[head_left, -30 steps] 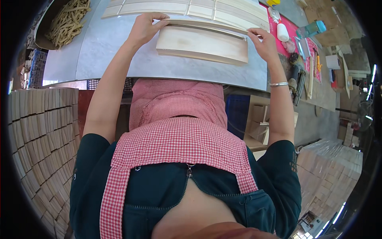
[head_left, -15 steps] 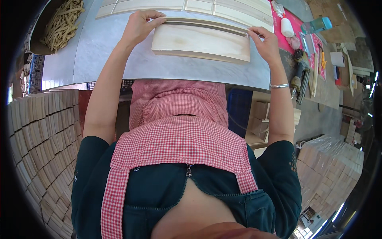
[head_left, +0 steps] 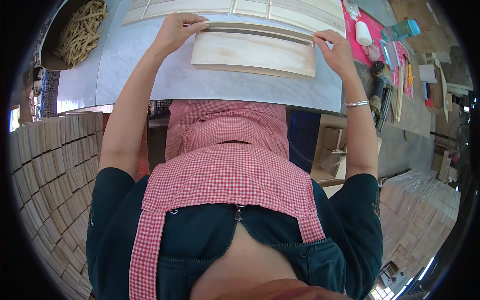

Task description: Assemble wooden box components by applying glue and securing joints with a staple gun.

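A long, shallow box of pale wood (head_left: 252, 52) lies on the grey-white tabletop, its long side running left to right. A narrow wooden strip or wall (head_left: 260, 29) lines its far edge, with a dark gap just on the near side. My left hand (head_left: 179, 34) pinches the far left end of that edge between thumb and fingers. At the far right corner, my right hand (head_left: 337, 50) does the same, its thumb and forefinger closed on the end. Whether the strip is separate from the box, I cannot tell.
Pale wooden boards (head_left: 200, 7) lie beyond the box. A dark bin (head_left: 48, 47) with tan bands stands at the left. On the right are a white bottle (head_left: 363, 34), a teal-capped bottle (head_left: 400, 31) and a power tool (head_left: 381, 85). Stacked wood (head_left: 55, 165) rises at lower left.
The whole view has shifted slightly. Both hands keep their pinch at the two ends of the box's far edge, and the dark gap there looks little changed.
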`<state>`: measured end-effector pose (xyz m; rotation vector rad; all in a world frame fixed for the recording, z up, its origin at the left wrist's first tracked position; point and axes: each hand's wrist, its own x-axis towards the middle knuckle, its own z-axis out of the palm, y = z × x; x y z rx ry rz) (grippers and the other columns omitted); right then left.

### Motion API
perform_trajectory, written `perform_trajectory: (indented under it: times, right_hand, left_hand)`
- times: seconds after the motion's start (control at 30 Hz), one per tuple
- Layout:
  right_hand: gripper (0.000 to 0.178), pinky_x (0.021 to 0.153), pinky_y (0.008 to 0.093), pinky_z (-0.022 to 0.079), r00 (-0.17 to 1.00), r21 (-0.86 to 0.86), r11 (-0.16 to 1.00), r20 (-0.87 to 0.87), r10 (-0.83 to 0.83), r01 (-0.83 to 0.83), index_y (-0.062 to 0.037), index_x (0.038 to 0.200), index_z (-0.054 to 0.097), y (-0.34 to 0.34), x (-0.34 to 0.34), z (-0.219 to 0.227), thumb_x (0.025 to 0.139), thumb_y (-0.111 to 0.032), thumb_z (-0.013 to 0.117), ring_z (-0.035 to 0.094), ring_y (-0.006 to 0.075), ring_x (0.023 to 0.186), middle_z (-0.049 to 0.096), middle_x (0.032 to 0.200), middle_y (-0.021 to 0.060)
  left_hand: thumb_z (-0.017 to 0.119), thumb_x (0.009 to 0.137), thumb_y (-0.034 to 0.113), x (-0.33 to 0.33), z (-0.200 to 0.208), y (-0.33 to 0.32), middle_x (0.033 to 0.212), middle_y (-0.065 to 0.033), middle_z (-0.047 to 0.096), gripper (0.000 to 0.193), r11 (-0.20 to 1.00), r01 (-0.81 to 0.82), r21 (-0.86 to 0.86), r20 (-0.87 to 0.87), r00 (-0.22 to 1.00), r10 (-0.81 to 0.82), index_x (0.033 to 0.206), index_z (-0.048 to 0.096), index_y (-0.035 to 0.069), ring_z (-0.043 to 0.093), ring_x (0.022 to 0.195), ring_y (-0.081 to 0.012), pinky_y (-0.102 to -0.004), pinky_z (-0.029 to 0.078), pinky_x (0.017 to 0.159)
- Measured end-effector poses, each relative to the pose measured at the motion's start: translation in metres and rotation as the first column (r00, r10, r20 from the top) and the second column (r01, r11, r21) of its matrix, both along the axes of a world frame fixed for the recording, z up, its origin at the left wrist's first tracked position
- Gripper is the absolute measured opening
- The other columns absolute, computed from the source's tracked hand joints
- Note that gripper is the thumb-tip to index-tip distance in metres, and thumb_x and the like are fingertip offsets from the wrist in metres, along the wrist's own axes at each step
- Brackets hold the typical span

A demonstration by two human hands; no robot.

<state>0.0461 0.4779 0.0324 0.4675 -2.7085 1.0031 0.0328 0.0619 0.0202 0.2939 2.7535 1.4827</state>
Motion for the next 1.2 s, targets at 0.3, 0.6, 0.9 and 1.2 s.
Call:
perform_trajectory:
  times: [0.3,0.6,0.9,1.2]
  right_hand:
    - [0.011,0.072,0.0221,0.045,0.999,-0.062,0.997,-0.001,-0.036,0.036,-0.0013,0.100,0.074,-0.004,0.005,-0.004,0.091,-0.006,0.069,0.059,0.0127,0.081,0.071,0.092,0.0004]
    - [0.013,0.074,0.0230,0.047,0.998,-0.104,0.995,-0.057,-0.019,0.013,-0.0014,0.101,0.074,-0.004,0.009,-0.007,0.092,-0.008,0.069,0.060,0.0134,0.080,0.071,0.093,0.0005]
    - [0.013,0.073,0.0231,0.047,0.997,-0.169,0.985,-0.064,-0.033,0.022,-0.0016,0.101,0.074,-0.007,0.008,-0.004,0.092,-0.009,0.069,0.059,0.0127,0.080,0.070,0.092,0.0011]
    - [0.014,0.072,0.0217,0.048,0.984,-0.287,0.944,0.117,-0.132,0.161,0.0005,0.102,0.073,-0.015,0.015,-0.011,0.093,-0.009,0.068,0.058,0.0104,0.076,0.068,0.088,0.0030]
  left_hand:
    - [0.073,0.092,0.021,0.005,0.001,0.004,0.092,-0.0079,0.077,0.029,0.998,-0.041,0.047,0.000,0.999,0.041,0.111,0.077,0.000,0.066,0.079,-0.0121,-0.0226,0.053,0.075]
    - [0.073,0.093,0.022,0.007,-0.005,0.002,0.093,-0.0068,0.076,0.030,0.997,-0.044,0.070,-0.024,0.999,0.046,0.112,0.076,0.000,0.065,0.080,-0.0123,-0.0238,0.052,0.074]
    - [0.073,0.093,0.020,0.008,-0.004,0.001,0.095,-0.0057,0.075,0.028,0.995,-0.074,0.064,-0.159,0.984,0.083,0.110,0.076,-0.001,0.064,0.083,-0.0137,-0.0236,0.051,0.078]
    - [0.073,0.092,0.018,0.013,0.002,0.013,0.090,-0.0060,0.072,0.030,0.961,-0.229,0.154,0.138,0.968,0.209,0.112,0.074,-0.003,0.063,0.083,-0.0126,-0.0225,0.051,0.082]
